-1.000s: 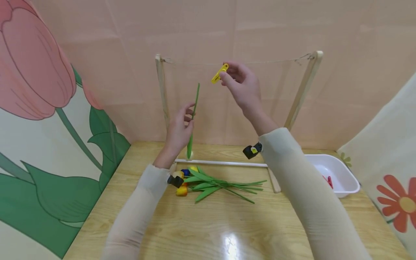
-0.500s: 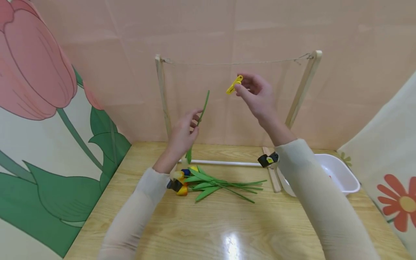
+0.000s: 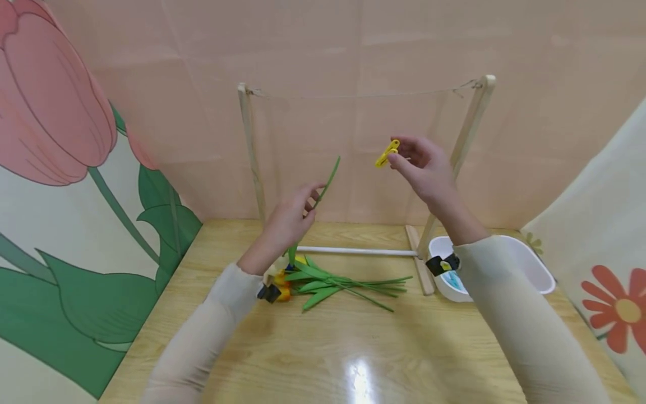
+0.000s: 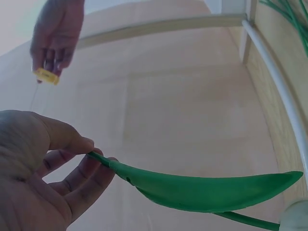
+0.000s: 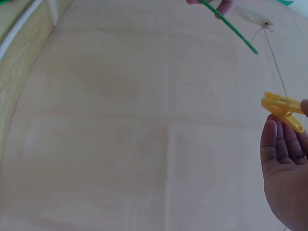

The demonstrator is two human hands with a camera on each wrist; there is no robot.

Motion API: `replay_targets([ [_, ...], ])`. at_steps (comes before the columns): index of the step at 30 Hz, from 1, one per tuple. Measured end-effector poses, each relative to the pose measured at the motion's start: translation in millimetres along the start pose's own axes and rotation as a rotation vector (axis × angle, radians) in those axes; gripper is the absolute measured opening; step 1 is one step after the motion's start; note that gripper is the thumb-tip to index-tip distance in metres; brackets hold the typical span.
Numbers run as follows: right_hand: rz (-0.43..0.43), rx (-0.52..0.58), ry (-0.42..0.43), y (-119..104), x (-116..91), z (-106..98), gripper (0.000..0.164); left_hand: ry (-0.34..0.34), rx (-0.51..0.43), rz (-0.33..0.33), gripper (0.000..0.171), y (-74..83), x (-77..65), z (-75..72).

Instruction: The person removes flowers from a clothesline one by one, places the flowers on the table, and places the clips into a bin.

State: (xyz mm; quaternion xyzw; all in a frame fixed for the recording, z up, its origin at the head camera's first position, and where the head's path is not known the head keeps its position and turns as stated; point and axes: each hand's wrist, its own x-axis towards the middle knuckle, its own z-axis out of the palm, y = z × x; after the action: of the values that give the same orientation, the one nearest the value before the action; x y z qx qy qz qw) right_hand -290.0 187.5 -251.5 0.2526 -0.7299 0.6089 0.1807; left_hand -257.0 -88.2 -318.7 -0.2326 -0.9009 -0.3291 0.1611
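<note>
My left hand (image 3: 286, 220) pinches the green stem of an artificial tulip (image 3: 331, 177) between thumb and fingers. Its bare stem end points up and right; in the left wrist view its broad green leaf (image 4: 207, 188) extends right toward a pale bloom (image 4: 294, 217), only partly in frame. My right hand (image 3: 428, 168), farther right and higher, pinches a yellow clothespin (image 3: 387, 154) by its handle end. The clothespin and stem are apart. Above both hands, a thin string (image 3: 353, 96) spans two wooden posts.
Several artificial tulips (image 3: 348, 283) lie on the wooden table (image 3: 303, 353) below my hands. A white rod (image 3: 358, 251) joins the feet of the wooden stand (image 3: 471, 123). On the right, a white tub (image 3: 535, 269) holds blue items, partly hidden by my right sleeve.
Both hands have moved right and downward, away from the string, still holding the tulip and the clothespin. The tulip stem now leans more to the right.
</note>
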Motion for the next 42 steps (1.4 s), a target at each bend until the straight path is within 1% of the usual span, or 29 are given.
replay_targets([
  [6, 0.028, -0.098, -0.027, 9.5, -13.6, -14.7, 0.034, -0.051, -0.011, -0.001, 0.059, 1.1, -5.5, 4.1],
  [12, 0.054, -0.143, -0.029, 18.0, -25.8, -27.2, 0.033, -0.094, 0.002, 0.026, 0.06, -0.4, -9.5, 9.8],
  [16, 0.081, -0.159, -0.038, 22.8, -32.1, -32.8, 0.033, -0.124, -0.002, 0.028, 0.061, -1.3, -10.4, 12.7],
  [22, 0.137, -0.173, -0.044, 31.2, -44.7, -43.5, 0.034, -0.187, -0.017, 0.022, 0.06, -2.1, -14.0, 20.0],
  [26, 0.174, -0.185, -0.053, 39.0, -54.4, -52.9, 0.036, -0.213, 0.003, 0.027, 0.059, -3.3, -17.3, 26.9],
  [28, 0.181, -0.173, -0.058, 43.0, -58.4, -57.3, 0.036, -0.224, 0.016, 0.028, 0.06, -3.4, -19.4, 29.9],
  [30, 0.188, -0.139, -0.055, 46.5, -61.7, -61.3, 0.035, -0.236, 0.036, 0.037, 0.06, -3.0, -21.5, 32.7],
  [34, 0.187, -0.101, -0.042, 52.1, -67.8, -68.0, 0.033, -0.267, 0.082, 0.075, 0.061, -2.8, -25.5, 39.6],
  [37, 0.185, -0.121, -0.037, 55.1, -72.5, -71.9, 0.033, -0.285, 0.107, 0.1, 0.061, -2.8, -28.8, 44.8],
  [42, 0.191, -0.139, -0.052, 60.8, -80.9, -79.9, 0.033, -0.311, 0.133, 0.117, 0.062, -2.4, -33.9, 52.8],
])
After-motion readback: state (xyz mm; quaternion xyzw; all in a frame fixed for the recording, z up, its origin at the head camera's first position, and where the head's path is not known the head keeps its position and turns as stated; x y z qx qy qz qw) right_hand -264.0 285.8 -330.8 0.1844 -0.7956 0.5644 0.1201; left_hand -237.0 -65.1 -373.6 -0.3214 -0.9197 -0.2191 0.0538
